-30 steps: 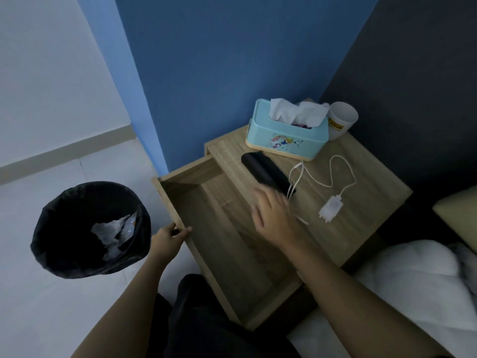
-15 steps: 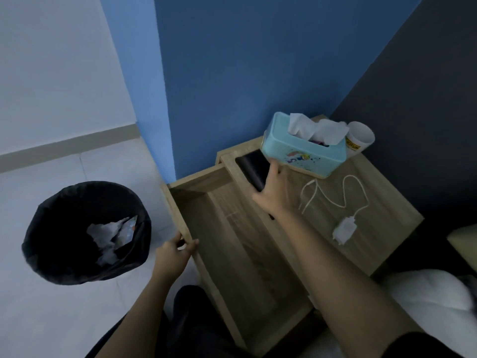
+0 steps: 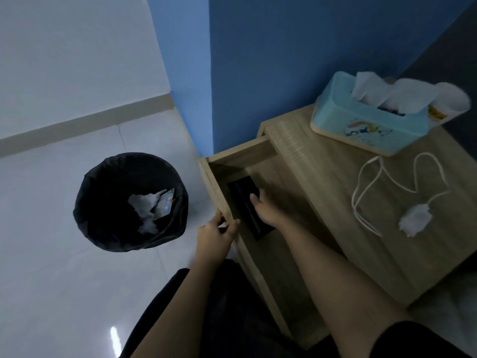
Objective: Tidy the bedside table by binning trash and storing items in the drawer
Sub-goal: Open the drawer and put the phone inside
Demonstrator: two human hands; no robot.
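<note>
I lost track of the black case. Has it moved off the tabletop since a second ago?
Yes. The black case has gone from the tabletop beside the tissue box down into the open drawer, under the right hand.

Bedside table (image 3: 322,161): light wood grain, set in the corner against the blue wall. Its drawer (image 3: 216,187) stands pulled open. A flat black rectangular case (image 3: 241,200) lies inside the drawer near the front-left wall, lengthwise along it. On the table top: a white charger with coiled cable (image 3: 413,218), loose, near the middle. Bin (image 3: 103,202): round, black-lined, on the white floor just left of the drawer, holding crumpled white tissue and a wrapper (image 3: 152,206).
</note>
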